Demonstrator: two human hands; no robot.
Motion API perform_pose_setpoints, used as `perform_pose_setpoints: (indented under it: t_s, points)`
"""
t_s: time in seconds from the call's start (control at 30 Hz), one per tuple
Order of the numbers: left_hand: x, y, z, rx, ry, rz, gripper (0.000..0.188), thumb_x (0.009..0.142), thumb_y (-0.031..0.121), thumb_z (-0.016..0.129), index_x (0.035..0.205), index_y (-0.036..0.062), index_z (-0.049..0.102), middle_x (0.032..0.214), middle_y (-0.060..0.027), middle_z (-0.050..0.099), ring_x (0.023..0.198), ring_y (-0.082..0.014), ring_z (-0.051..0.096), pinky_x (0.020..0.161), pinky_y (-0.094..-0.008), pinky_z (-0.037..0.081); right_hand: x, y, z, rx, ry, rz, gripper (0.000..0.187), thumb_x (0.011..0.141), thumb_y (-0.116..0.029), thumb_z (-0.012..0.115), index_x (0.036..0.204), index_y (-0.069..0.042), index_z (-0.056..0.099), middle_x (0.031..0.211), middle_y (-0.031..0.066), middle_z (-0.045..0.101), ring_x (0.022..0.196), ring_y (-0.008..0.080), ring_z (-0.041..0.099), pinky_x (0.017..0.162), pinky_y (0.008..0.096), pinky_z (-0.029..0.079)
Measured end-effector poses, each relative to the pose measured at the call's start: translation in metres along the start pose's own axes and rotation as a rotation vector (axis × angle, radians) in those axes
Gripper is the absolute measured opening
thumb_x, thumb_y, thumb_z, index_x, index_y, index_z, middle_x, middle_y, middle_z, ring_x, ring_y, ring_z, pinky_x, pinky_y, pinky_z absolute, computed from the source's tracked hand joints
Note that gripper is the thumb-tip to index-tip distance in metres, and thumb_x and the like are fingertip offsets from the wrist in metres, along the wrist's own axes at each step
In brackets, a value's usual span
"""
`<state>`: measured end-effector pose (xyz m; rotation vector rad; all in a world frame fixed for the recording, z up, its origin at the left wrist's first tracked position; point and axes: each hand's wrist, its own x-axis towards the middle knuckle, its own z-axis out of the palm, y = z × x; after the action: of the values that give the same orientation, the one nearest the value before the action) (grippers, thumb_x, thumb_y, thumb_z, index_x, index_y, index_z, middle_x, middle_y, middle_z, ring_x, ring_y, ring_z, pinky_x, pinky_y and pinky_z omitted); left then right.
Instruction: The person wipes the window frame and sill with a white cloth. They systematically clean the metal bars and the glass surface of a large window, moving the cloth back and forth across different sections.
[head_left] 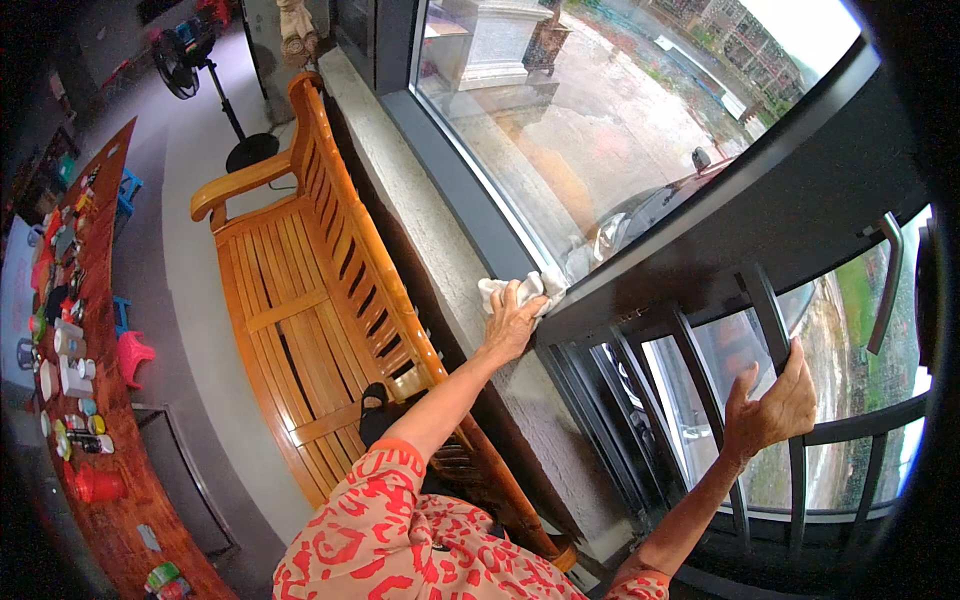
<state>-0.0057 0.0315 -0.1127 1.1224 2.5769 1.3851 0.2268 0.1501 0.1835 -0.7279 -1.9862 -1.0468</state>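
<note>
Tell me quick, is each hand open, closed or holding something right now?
Left hand: closed on a crumpled white cloth.
Right hand: open, thumb apart, at a straight black metal bar; grip unclear.

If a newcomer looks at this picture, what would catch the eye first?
Probably the long, glossy orange-brown slatted wooden bench, left of centre. Then, near the middle, the left hand holds a crumpled white cloth at the nearest corner of a grey-framed glass window, while the right hand is at a dark metal bar farther right. A long, cluttered reddish-brown table at far left also stands out.
</note>
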Motion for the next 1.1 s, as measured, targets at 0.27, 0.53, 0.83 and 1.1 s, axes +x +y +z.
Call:
perform_pose_setpoints:
  t_s: [0.27,0.53,0.83,1.1]
  points:
    - [0.027,-0.005,0.010,0.094,0.111,0.000,0.034,0.078,0.005,0.063,0.108,0.0208,0.065,0.111,-0.0165,0.045,0.095,-0.0384,0.045,0.083,-0.0474,0.043,-0.001,0.002,0.006,-0.043,0.021,-0.017,0.052,0.083,-0.032,0.056,0.131,-0.012,0.053,0.118,0.0060,0.061,0.108,0.0248,0.054,0.093,0.0430,0.031]
    - [0.066,-0.035,0.001,0.105,0.261,-0.120,0.032,0.080,0.014,0.064,0.112,0.0185,0.064,0.108,-0.0147,0.045,0.096,-0.0368,0.046,0.084,-0.0453,0.043,-0.002,0.005,0.000,-0.075,0.007,-0.037,0.044,0.089,-0.027,0.055,0.130,-0.010,0.055,0.119,0.0076,0.063,0.107,0.0252,0.057,0.091,0.0402,0.037]
    - [0.123,-0.073,-0.034,0.215,0.113,-0.172,0.026,0.087,0.019,0.058,0.113,0.0207,0.064,0.109,-0.0135,0.047,0.096,-0.0370,0.046,0.083,-0.0465,0.043,-0.002,0.004,0.002,-0.045,-0.002,-0.035,0.046,0.089,-0.033,0.055,0.128,-0.009,0.056,0.117,0.0072,0.062,0.105,0.0261,0.055,0.090,0.0408,0.034]
    - [0.017,-0.020,0.002,0.028,-0.027,0.110,0.037,0.073,0.009,0.071,0.106,0.0228,0.066,0.106,-0.0111,0.048,0.096,-0.0355,0.047,0.080,-0.0459,0.048,0.001,0.004,0.003,-0.058,0.024,-0.052,0.045,0.088,-0.032,0.056,0.126,-0.008,0.057,0.115,0.0080,0.063,0.103,0.0260,0.056,0.089,0.0401,0.035]
